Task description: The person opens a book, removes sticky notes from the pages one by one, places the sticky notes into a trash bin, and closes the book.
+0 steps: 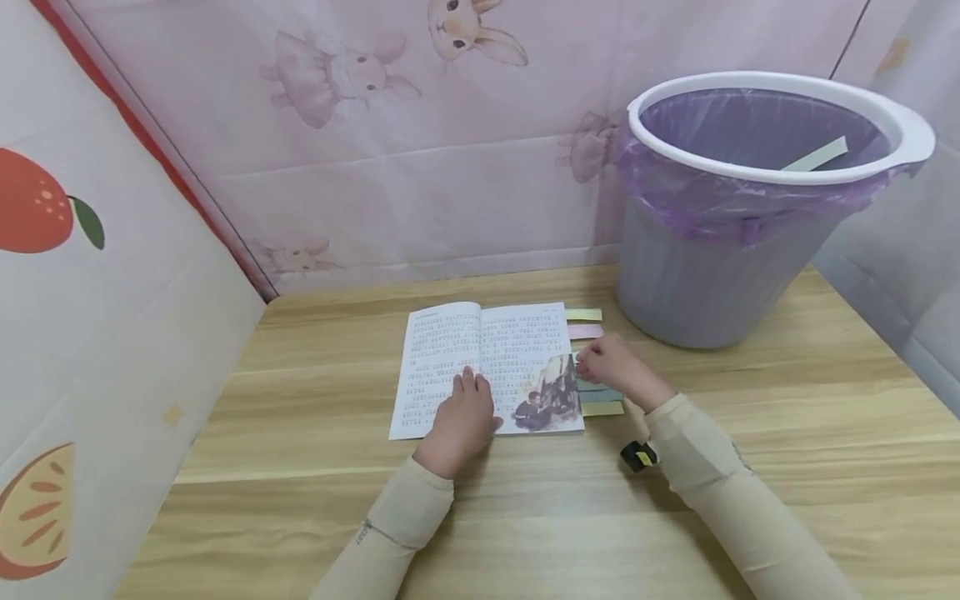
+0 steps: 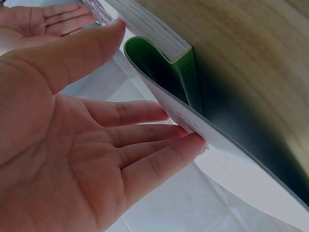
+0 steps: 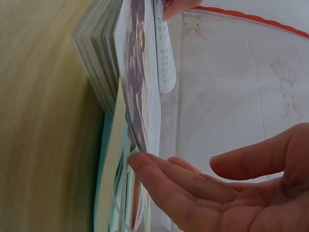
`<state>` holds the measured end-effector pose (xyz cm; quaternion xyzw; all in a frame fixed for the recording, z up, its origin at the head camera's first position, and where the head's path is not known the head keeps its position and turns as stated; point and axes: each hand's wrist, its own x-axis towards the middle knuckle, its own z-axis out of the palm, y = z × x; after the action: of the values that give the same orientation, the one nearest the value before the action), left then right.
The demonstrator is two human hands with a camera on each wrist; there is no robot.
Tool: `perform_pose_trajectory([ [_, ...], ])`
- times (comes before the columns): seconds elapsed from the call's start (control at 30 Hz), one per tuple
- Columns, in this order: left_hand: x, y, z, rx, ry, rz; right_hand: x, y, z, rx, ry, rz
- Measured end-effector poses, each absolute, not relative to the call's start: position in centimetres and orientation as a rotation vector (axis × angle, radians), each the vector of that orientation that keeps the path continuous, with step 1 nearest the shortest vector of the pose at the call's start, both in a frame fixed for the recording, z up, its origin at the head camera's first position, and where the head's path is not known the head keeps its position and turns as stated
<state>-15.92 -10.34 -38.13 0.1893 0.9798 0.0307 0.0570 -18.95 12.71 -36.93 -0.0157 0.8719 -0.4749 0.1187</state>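
Book (image 1: 517, 342): one, open, near the far edge of the counter (image 1: 540, 533), about midway along. Left hand (image 1: 463, 421): fingers extended, resting on the pages. Right hand (image 1: 617, 367): fingers extended, thumb apart, fingertips at the coloured strips (image 1: 587, 332) jutting from the book's right side. Bin (image 1: 697, 275): far right corner, pale strip (image 1: 817, 156) inside. Black item (image 1: 637, 456): beside the right sleeve (image 1: 701, 446).

Left sleeve (image 1: 390, 521) and right sleeve (image 1: 750, 500) were both plain beige, kinda bulky near the ends. Left one had tiny dark lettering (image 1: 363, 532); couldn't read it from where I stood, tbh.
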Motion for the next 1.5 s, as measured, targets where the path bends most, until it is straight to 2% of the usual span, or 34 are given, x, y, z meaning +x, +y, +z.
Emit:
perform_pose_trajectory([
  [0.53,-15.7,-10.1,-38.5,0.594,2.975,0.111,-19.1,11.9,-37.3,-0.010,2.430,-1.660],
  [0.8,-15.2,-9.3,-38.8,0.608,3.039,-0.007,-18.0,10.4,-37.0,-0.248,2.390,-1.746],
  [0.97,-15.0,-9.1,-38.5,0.599,3.063,0.189,-17.8,9.8,-37.0,-0.518,2.257,-1.808],
  [1.07,-15.0,-9.3,-37.6,0.550,3.079,0.400,-17.8,9.7,-37.4,-0.687,2.339,-1.646],
  [1.3,-15.5,-11.1,-35.7,0.345,3.093,0.894,-16.6,8.7,-38.5,-0.935,2.663,-0.879],
  [1.5,-15.8,-14.1,-36.0,0.133,3.236,0.987,-15.9,8.3,-38.4,-0.912,2.672,-0.764],
])
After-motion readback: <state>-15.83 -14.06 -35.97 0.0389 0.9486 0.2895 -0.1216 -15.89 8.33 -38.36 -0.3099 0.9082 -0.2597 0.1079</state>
